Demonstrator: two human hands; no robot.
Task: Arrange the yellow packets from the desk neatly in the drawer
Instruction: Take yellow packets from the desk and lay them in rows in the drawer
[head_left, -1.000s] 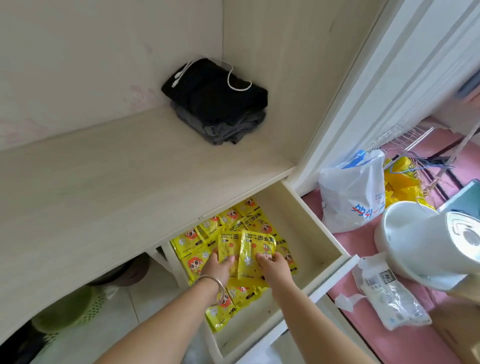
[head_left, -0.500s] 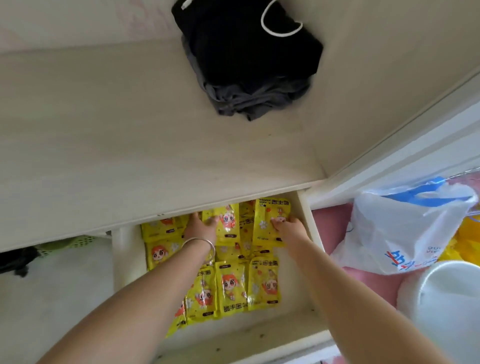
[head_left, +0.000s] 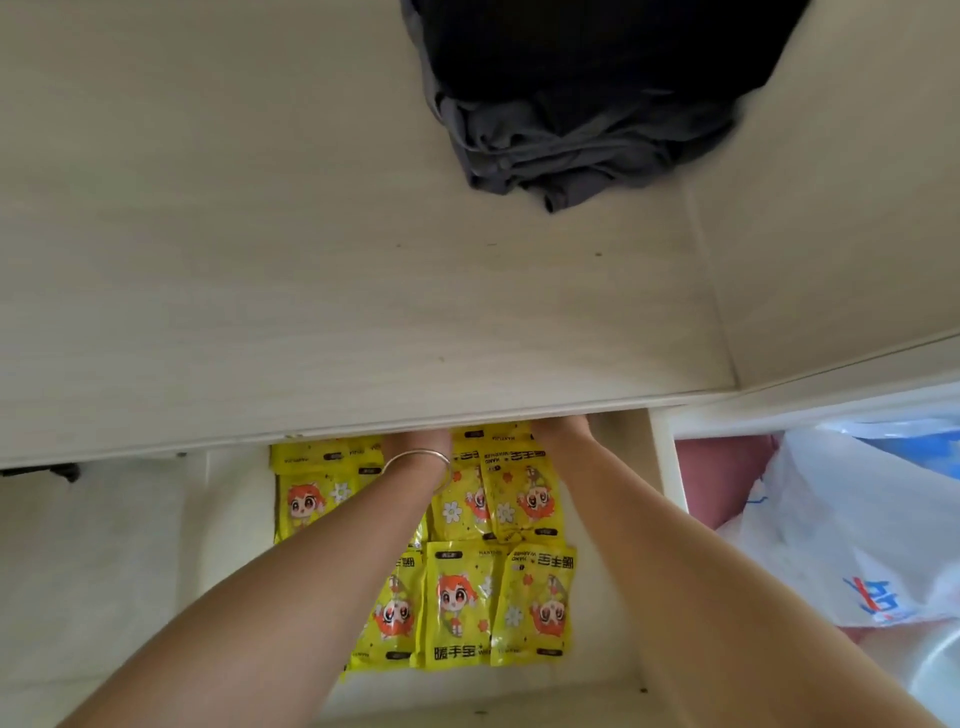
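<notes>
Fingers hidden under the desk (head_left: 311, 322) edge — yellow packets (head_left: 462, 603) lie nearer, in drawer (head_left: 613, 582).

Drawer (head_left: 618, 597) lined with yellow packets (head_left: 457, 603)

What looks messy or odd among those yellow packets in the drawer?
The yellow packets lie fairly flat in rows, but some face opposite ways and overlap at their edges. Both hands reach under the desk edge, hidden. Nothing is spilled or torn.
</notes>
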